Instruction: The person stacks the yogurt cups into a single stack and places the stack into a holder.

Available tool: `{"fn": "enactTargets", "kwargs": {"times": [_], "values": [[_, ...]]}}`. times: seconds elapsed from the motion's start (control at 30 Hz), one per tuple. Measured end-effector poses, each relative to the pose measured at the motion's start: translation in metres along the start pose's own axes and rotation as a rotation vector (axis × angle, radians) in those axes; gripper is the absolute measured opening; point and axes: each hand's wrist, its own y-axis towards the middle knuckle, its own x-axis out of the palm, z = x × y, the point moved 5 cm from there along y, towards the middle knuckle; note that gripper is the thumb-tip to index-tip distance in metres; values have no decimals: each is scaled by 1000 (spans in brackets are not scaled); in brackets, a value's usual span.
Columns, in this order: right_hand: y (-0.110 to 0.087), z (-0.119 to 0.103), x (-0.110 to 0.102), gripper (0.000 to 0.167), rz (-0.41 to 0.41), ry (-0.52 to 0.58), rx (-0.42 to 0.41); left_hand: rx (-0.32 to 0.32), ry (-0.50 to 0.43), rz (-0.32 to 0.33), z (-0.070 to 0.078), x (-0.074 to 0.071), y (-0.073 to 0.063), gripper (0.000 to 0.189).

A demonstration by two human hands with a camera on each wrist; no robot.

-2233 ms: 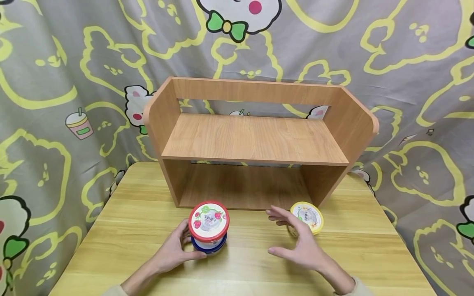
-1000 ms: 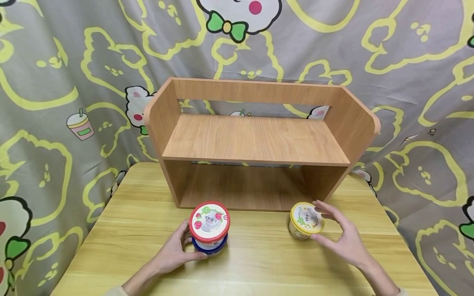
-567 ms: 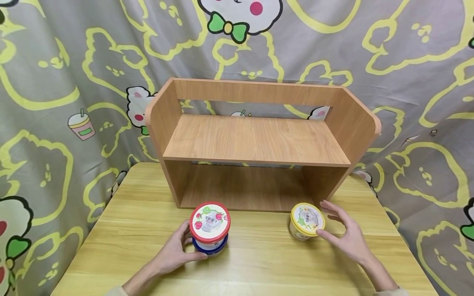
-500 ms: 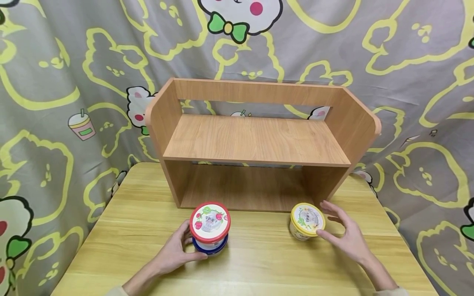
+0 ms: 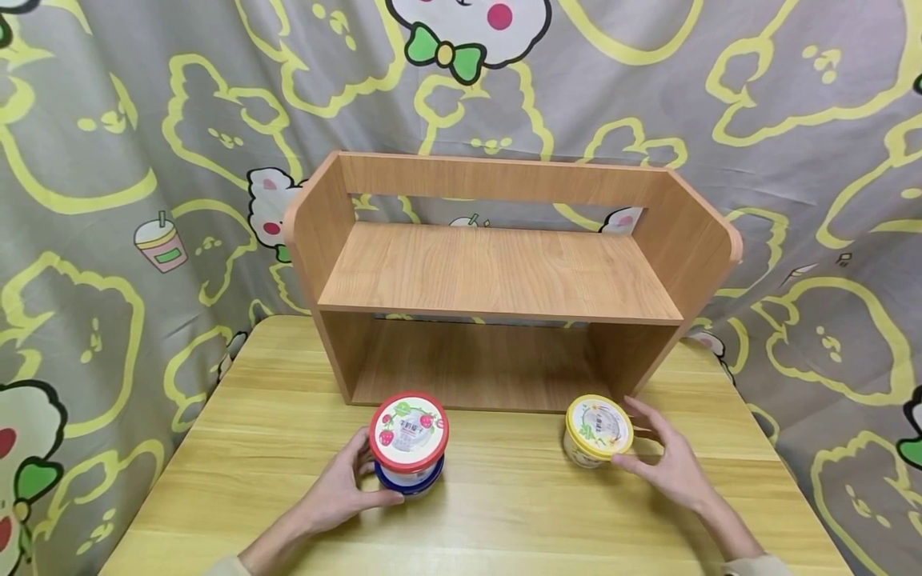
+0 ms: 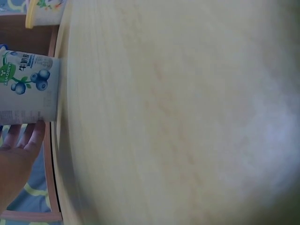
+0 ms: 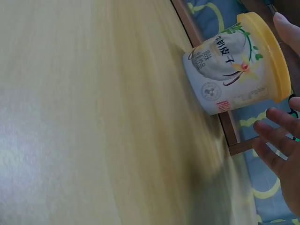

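Observation:
A tub with a red-rimmed strawberry lid [image 5: 408, 432] stands on top of a blue-lidded tub [image 5: 409, 482] on the table's left half. My left hand [image 5: 338, 490] grips the lower tub from the left, thumb at its front and fingers behind. The left wrist view shows blueberries printed on that lower tub [image 6: 30, 86] and my fingertips against it. On the right, a white tub with a yellow lid [image 5: 599, 429] stands upright on the table. My right hand [image 5: 666, 462] is at its right side, thumb at the lid rim. In the right wrist view, the fingers [image 7: 276, 136] are spread beside the tub [image 7: 234, 65].
A wooden two-tier shelf [image 5: 497, 272] stands behind the tubs, its lower front edge just beyond them. The wooden table [image 5: 497, 512] extends in front and to both sides. A grey patterned curtain [image 5: 216, 120] hangs behind.
My right hand has moved rightward from in front of the yellow-lidded tub to its right side, and its fingers have come slightly closer to the tub. My left hand and the stacked tubs have stayed put.

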Motion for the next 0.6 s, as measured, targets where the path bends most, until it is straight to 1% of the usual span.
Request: {"fn": "enactTargets", "kwargs": {"times": [0.1,0.23,0.37,0.6], "values": [[-1,4,1,98,-5,-21,23,11,5,-6,0,1,0,100],[0,6,3,101,-6,-30,27,8,4,-3,0,0,0,100],[2,7,5,102,-12,-31,23,-14,2,5,-1,-2,1,102],[4,9,7,99,-13,-30,32,-14,14,10,-2,-1,1,102]]}}
